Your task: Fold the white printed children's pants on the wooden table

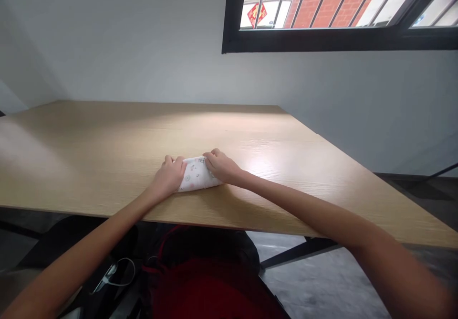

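White folded cloth with a small scattered print (195,173) lies on the pale wood-grain table (118,140), near its front edge. Left hand (172,173) holds the cloth's left end, fingers curled over it; right hand (220,166) grips the right end, fingers bent in close (undersides hidden, so exact fingertip contact cannot be told). Beyond: plain grey-white wall (125,37), black-framed barred window (315,41) upper right.
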A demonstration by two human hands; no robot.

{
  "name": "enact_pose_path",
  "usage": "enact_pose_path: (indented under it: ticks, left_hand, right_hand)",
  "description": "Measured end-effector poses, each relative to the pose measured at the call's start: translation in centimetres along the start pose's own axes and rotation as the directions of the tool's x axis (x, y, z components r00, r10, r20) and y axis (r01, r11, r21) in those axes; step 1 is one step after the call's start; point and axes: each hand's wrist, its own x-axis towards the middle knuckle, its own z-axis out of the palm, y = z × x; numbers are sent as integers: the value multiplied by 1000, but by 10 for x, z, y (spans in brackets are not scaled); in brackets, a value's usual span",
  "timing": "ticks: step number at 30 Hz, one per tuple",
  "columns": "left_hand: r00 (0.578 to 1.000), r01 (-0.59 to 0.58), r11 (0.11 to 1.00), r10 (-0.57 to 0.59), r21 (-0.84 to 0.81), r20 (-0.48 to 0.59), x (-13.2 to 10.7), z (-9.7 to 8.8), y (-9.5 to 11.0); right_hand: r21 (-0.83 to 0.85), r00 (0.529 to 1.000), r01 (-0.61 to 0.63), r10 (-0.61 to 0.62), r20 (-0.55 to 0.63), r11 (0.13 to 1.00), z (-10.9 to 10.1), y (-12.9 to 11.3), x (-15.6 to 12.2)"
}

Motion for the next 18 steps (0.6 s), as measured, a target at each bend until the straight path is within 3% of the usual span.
enact_pose_path:
  ticks: [3, 5, 9, 12, 16, 18]
  left_hand:
    - [996, -64, 998, 66, 28, -58, -3, 9, 16]
    - [993, -108, 994, 109, 13, -43, -2, 14, 20]
    - [994, -108, 992, 109, -70, 13, 2, 15, 3]
    - [991, -109, 978, 122, -178, 61, 6, 7, -15]
    - [987, -46, 946, 92, -320, 130, 4, -6, -21]
    - [987, 10, 934, 49, -357, 156, -8, -11, -16]
  right_hand:
    - [-186, 984, 101, -126, -128, 977, 8, -15, -6]
    - [-163, 981, 140, -160, -111, 977, 14, -13, -7]
    - [87, 983, 145, -133, -126, 986, 22, 16, -11]
    - [338, 982, 124, -66, -177, 933, 18, 35, -23]
    - [590, 975, -16, 143, -170, 807, 9, 39, -36]
    - [634, 978, -41, 162, -134, 772, 6, 36, -38]
